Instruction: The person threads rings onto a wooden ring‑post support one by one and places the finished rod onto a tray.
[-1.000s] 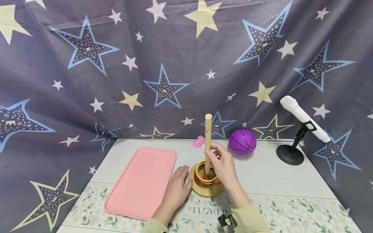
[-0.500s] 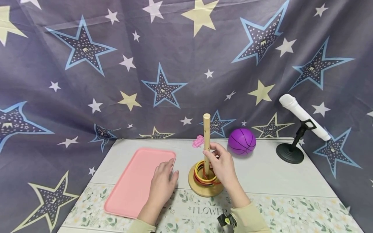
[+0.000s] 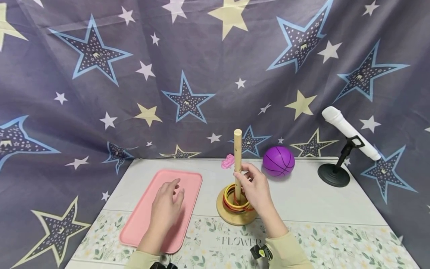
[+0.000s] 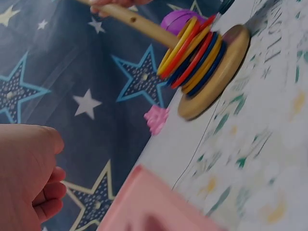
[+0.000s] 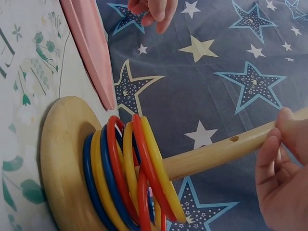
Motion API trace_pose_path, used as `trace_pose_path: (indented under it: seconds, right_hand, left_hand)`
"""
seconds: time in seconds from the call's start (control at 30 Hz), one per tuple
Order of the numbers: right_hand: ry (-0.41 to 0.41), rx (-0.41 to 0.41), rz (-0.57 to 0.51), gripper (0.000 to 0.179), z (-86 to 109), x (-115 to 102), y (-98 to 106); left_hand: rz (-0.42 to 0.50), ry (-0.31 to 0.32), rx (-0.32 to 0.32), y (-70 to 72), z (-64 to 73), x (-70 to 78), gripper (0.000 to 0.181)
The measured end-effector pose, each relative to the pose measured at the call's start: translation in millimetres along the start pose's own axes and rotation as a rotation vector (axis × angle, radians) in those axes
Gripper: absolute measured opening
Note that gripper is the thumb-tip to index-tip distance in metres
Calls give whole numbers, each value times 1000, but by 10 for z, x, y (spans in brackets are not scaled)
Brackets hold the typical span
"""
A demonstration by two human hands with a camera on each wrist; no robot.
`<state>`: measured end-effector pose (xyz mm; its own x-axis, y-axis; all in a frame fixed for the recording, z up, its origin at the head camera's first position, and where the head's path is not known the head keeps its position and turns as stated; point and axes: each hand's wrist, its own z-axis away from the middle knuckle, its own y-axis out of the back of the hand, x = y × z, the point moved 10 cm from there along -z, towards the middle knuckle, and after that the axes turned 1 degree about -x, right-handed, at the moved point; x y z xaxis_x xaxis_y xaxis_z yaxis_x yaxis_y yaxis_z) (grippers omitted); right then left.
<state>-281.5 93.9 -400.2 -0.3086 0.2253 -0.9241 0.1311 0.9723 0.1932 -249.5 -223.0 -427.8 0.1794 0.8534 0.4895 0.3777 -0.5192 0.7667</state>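
Note:
My right hand (image 3: 256, 186) pinches an upright wooden post (image 3: 237, 149) between thumb and fingers, partway up its length. The post rises from a round wooden base (image 3: 224, 213) on the table. Around its foot lies a loose stack of rings (image 5: 139, 168) in yellow, red and blue, with some of the upper ones tilted. To the left, my left hand (image 3: 165, 205) hovers over a pink tray (image 3: 188, 186) with its fingers loosely bent and nothing in them. The left wrist view shows that hand (image 4: 29, 178) at the left edge, above the tray (image 4: 149, 207).
Behind the post lies a small pink object (image 3: 228, 161). A purple ball (image 3: 278, 161) with black lines sits at the back. At the right, a white microphone (image 3: 351, 132) stands on a black stand (image 3: 333, 175). A starry curtain (image 3: 201, 56) hangs behind the table.
My left hand has left the side of the wooden base and moved left over the pink tray. The right hand keeps its hold on the post, and the rings have stayed put.

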Motion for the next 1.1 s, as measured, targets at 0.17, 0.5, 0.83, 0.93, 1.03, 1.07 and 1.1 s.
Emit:
trace_pose_path:
  seconds: [0.17, 0.5, 0.83, 0.93, 1.03, 1.07, 1.1]
  right_hand:
    - [13, 0, 5, 15, -8, -4, 5]
    - [15, -5, 11, 13, -9, -9, 4]
    - [5, -9, 0, 12, -10, 2, 2]
    - [3, -10, 2, 13, -7, -3, 5]
    - [2, -11, 3, 13, -6, -9, 11]
    - [4, -10, 4, 13, -6, -9, 14]
    - [6, -9, 6, 13, -9, -2, 17]
  left_hand:
    - [-14, -18, 48, 172, -22, -144, 40]
    - [-54, 33, 102, 425, -28, -524, 34]
    - [-135, 80, 117, 524, 3, -909, 32]
    - [-153, 86, 105, 550, 9, -983, 32]
    - [-167, 81, 92, 571, 15, -1051, 33]
    - [-169, 80, 87, 576, 17, -1078, 33]
    - [-171, 77, 86, 582, 20, -1104, 33]
